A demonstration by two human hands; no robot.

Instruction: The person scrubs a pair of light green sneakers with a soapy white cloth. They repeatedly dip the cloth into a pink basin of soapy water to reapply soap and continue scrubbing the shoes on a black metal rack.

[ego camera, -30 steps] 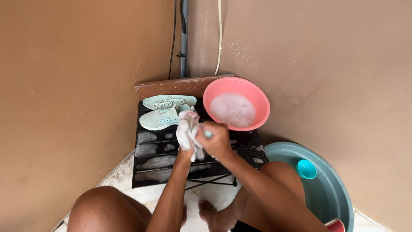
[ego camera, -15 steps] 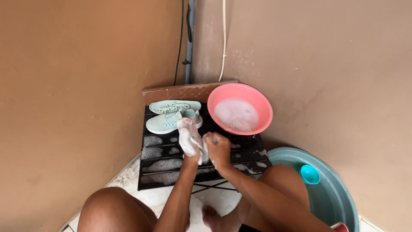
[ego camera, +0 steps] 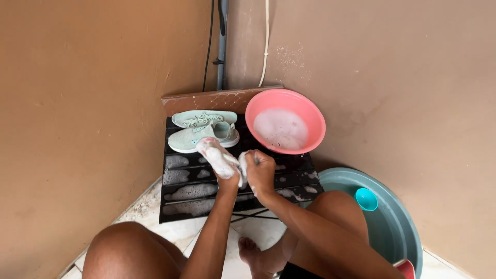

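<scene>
My left hand (ego camera: 223,166) sits inside a soapy white sock (ego camera: 213,152) or cloth, held above a black slatted table (ego camera: 186,191). My right hand (ego camera: 260,170) is closed on a small brush and presses against the soapy cloth. Just beyond my hands, a pair of mint green sneakers (ego camera: 204,132) rests at the back of the table. A pink basin (ego camera: 285,121) of sudsy water stands at the table's back right corner.
A large teal tub (ego camera: 385,219) with a small turquoise cup (ego camera: 366,199) stands on the floor at right. Brown walls close in on the left and back. A brown board (ego camera: 219,98) leans behind the table. My knees and a foot are below.
The view has shifted slightly. My hands have moved a little lower and nearer, still rubbing the soapy cloth together.
</scene>
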